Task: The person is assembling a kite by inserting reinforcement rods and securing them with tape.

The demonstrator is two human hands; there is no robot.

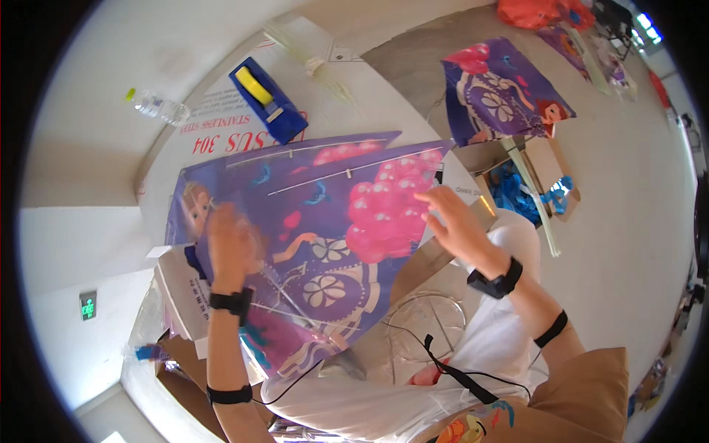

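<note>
A purple picture sheet [314, 221] is overhanging the table's [373, 114] near edge. The right hand [459, 227] is showing parted, released fingers at its right side; the left hand [230, 244] is blurring over its left, grip unclear.

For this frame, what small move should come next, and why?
Probably the right hand should press the front purple sheet flat near its right edge: it is right by that edge, the left hand is blurred over the sheet's left part, and a thin white rod lies across the top, so things might shift.
</note>
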